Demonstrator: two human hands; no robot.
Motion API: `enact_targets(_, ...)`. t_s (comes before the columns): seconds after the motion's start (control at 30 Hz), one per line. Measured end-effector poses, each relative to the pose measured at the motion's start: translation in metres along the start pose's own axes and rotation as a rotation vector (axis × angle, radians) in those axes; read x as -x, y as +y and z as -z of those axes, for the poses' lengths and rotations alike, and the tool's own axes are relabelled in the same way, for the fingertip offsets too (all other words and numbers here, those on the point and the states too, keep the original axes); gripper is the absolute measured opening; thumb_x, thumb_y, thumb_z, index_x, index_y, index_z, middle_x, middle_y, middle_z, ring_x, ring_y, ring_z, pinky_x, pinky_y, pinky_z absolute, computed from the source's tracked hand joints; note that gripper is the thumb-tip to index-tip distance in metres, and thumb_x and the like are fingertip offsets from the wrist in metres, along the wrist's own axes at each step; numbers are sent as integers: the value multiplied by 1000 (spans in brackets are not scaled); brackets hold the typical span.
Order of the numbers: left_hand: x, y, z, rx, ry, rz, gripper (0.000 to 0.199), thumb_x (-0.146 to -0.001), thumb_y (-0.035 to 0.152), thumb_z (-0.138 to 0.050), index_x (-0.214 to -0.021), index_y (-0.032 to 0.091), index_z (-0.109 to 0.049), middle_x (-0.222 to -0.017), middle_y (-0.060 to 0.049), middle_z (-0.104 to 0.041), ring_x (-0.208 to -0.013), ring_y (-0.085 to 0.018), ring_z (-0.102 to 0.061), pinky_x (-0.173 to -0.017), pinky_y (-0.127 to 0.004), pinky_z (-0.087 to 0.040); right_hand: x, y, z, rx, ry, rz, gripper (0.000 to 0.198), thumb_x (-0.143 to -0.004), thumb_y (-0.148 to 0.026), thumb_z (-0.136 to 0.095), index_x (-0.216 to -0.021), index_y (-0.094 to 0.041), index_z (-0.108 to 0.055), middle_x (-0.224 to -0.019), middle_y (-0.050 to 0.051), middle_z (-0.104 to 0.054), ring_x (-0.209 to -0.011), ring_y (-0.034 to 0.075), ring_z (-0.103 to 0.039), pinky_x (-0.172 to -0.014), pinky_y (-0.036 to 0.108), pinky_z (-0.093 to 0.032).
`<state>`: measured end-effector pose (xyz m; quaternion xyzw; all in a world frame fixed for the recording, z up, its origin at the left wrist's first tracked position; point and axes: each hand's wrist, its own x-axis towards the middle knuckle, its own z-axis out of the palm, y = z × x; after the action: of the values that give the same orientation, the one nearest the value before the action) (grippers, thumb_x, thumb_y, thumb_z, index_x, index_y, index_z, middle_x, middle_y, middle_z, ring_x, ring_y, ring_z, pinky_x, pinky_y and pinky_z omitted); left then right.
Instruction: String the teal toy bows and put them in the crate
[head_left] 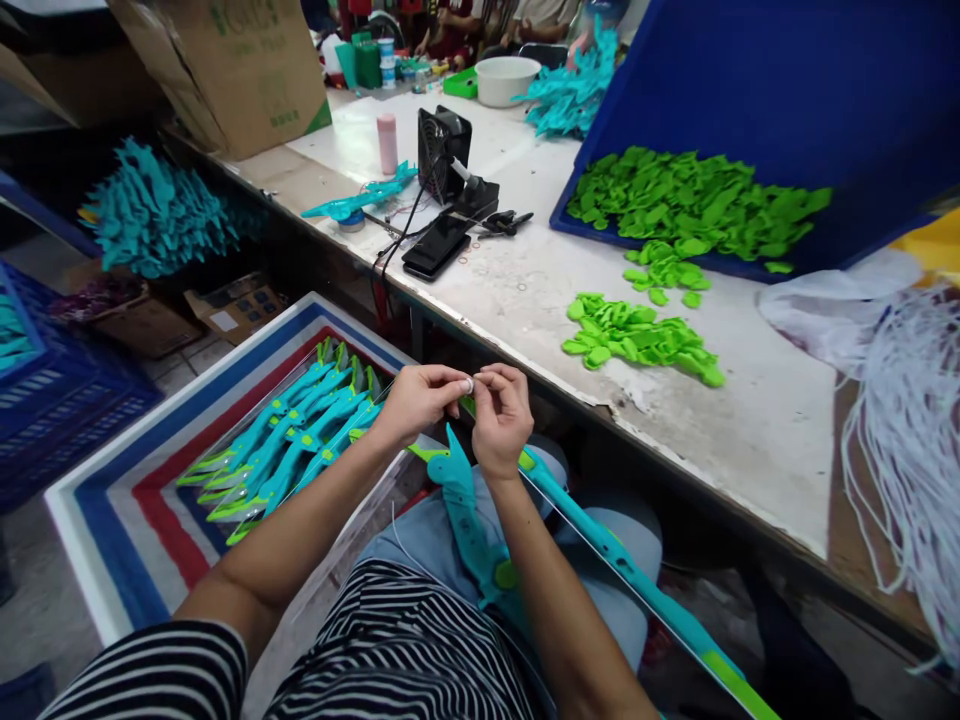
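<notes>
The left hand (424, 403) and right hand (501, 415) meet fingertip to fingertip, pinching a small white piece (470, 384) too tiny to make out. Beneath them, across the lap beside the bench (540, 270), lies a glossy teal plastic part (466, 515), pointed at its upper end, dotted with small dark holes and marked by a lime-green patch. A long, slim teal strip (626, 565) with lime-green sections slants past the right forearm, a thin white line along its edge.

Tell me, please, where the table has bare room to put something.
The tabletop is largely bare between the loose green pile and white cords, and between the black fan and blue bin. It's crowded around the fan and flat black device.
</notes>
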<state>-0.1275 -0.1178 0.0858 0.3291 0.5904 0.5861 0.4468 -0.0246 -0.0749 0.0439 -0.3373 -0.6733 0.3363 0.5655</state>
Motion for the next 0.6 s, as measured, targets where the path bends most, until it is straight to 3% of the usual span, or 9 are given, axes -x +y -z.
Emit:
enact_targets(0.2,1,1,-1,4,24,20,28,-59,38,-75,-64,13,-65,-41,4,-52,-34,-5,-39,-35,-18,-25,10,1,-1,-53,-59,39,16,-90,-23,-52,-92,-23,-68,-95,6,-61,-93,19,-60,-83,36,-52)
enact_targets(0.3,-1,1,-5,-8,110,29,18,-62,29,-71,-60,14,-61,-43,4,-52,-36,-5,-41,-37,-17,-27,11,3,2,-60,-78,31,20,-90,-25,-52,-105,-23,-66,-101,7,-62,-90,18,-62,-79,35,-55)
enact_targets(0.37,-3,3,-7,-11,126,64,13,-64,22,-66,-57,14,-60,-43,3,-52,-36,-5,-40,-37,-17,-25,8,5,4,-29,-85,70,18,-89,-25,-55,-102,-25,-67,-98,6,-64,-86,18,-63,-77,35,-55)
enact_targets(0.5,-5,10,-5,25,17,136,6,-63,15,-61,-58,12,-62,-46,0,-55,-39,-6,-43,-38,-17,-28,-2,9,10,52,-94,213,13,-89,-23,-56,-87,-25,-68,-87,4,-66,-83,18,-64,-76,36,-55)
enact_targets(0.6,-5,10,-4,-4,-58,64,9,-60,10,-58,-65,13,-64,-55,2,-59,-45,-6,-47,-42,-17,-33,-6,10,12,118,-94,232,12,-89,-24,-55,-86,-24,-67,-87,5,-67,-81,19,-64,-74,36,-55)
